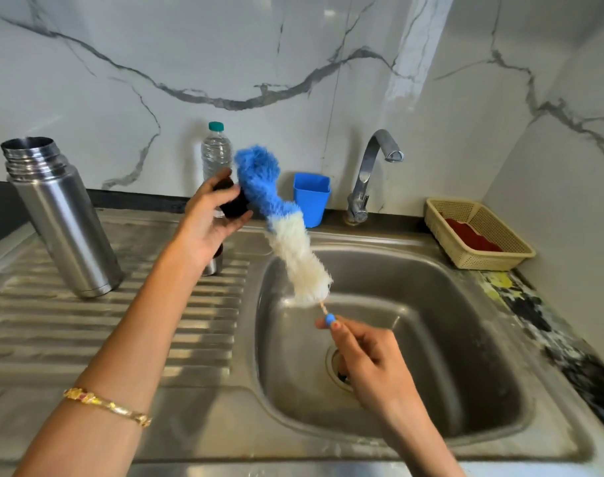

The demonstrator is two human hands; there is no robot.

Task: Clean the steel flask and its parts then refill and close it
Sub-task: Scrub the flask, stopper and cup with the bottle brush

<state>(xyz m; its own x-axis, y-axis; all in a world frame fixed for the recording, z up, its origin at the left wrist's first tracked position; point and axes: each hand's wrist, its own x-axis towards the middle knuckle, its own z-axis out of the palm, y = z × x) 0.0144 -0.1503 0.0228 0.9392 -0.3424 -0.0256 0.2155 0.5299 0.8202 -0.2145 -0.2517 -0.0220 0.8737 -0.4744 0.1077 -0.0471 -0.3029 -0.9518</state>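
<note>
A stainless steel sink unit (414, 266) fills the lower frame: its ribbed draining board lies at the left, its deep basin at the right, under a white marble-patterned wall.

The tall cylindrical steel flask (61, 218) stands open on the draining board at the left of the frame, its threaded mouth uncovered, well apart from both of your hands.

Your left hand (209, 225) is at centre frame, above the board, its fingers curled round a small dark flask stopper (232, 201).

A long fluffy bottle brush, blue at the tip and white lower down (280, 225), slants up from the basin, and its blue end touches the stopper.

Your right hand (366, 352), lower right of centre over the basin, pinches the brush's thin handle just below a small blue bead.

A curved chrome tap (371, 166) stands behind the basin; no water runs.

A clear plastic water bottle with a teal cap (216, 151) stands at the back, upper centre.

A small steel part (214, 265) shows on the board beneath your left wrist, mostly hidden.

You seem to be midway through cleaning, scrubbing the stopper. Whether the flask itself is already cleaned cannot be told. Refilling and closing remain.
</note>
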